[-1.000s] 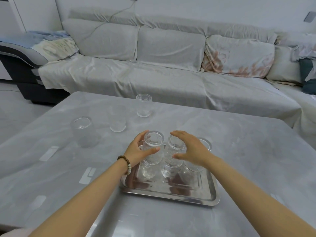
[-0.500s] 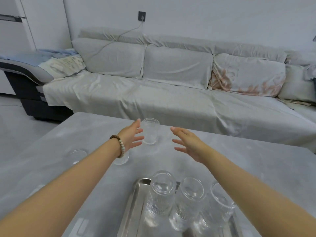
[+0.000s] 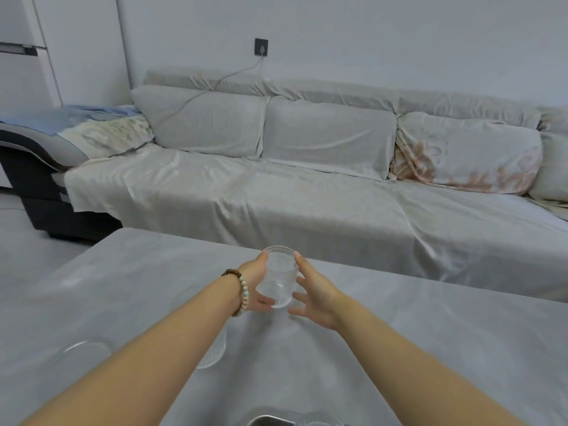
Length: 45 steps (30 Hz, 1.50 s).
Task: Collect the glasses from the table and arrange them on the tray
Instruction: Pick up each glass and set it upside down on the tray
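The ribbed glass (image 3: 277, 279), at frame centre on the worktop (image 3: 430, 333), has now been reached: a grip is curled round it by the left hand (image 3: 256, 282), while the right hand (image 3: 318, 298) is spread against its side, unclenched. Carrying it to the tray (image 3: 267, 421), at the bottom edge, appears next.

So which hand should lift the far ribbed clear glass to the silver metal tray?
Left. The left hand wraps the ribbed clear glass, thumb at its rim, fingers at its base; the right hand has fingers spread beside it.
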Tool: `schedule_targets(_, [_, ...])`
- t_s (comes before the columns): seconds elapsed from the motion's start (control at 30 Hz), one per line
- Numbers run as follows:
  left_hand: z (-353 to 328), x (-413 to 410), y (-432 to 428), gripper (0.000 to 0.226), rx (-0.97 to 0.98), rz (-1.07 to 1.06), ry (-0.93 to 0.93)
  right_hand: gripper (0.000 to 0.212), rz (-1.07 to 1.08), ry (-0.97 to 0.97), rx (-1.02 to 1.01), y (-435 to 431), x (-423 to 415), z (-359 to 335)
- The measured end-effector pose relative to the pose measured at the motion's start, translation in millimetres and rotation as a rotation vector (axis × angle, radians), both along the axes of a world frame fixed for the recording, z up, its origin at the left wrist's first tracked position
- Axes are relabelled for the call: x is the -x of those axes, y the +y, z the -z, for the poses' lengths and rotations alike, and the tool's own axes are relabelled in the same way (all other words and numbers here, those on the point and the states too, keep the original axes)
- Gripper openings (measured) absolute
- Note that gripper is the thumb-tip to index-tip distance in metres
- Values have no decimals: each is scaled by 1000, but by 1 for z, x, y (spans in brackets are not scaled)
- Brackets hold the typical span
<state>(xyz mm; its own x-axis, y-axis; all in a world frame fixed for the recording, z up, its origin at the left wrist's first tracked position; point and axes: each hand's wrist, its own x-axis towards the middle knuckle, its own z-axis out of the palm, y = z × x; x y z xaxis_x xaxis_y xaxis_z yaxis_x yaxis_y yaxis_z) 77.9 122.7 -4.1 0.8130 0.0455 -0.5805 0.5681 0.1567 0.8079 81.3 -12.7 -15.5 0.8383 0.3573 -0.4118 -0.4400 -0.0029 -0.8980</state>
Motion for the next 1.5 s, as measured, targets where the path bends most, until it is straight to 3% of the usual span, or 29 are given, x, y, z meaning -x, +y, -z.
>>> schedule_targets(0.2, [0,11,-9,66,65,-159,-103,62,74,-53,-65,-7,9,4])
schedule_targets(0.47, [-55,73,-21,21,123,-245,-423,49,222,-287,-196,-24,66,-57])
schedule_targets(0.6, [-73,113,-20,48,225,-145,-517,45,248,-393,-169,-34,110,-90])
schedule_targets(0.67, [-83,140,-18,50,227,-50,-585,40,238,-438,-161,-39,133,-101])
schedule_targets(0.83, [-91,197,-21,52,199,72,-689,62,218,-523,-96,-49,192,-110])
schedule_targets(0.97, [-87,234,-25,65,157,56,-719,31,174,-569,-84,-59,231,-105])
schedule_targets(1.03, [-81,253,-25,63,131,82,-731,28,168,-607,-93,-64,249,-99])
schedule_targets(1.27, [-39,294,-21,68,47,115,-723,71,92,-675,71,-74,294,-55])
schedule_targets(1.4, [-13,311,-24,68,-15,149,-694,82,96,-667,145,-78,312,-25])
schedule_targets(1.5, [4,318,-29,50,-27,184,-689,83,88,-685,222,-82,321,-6])
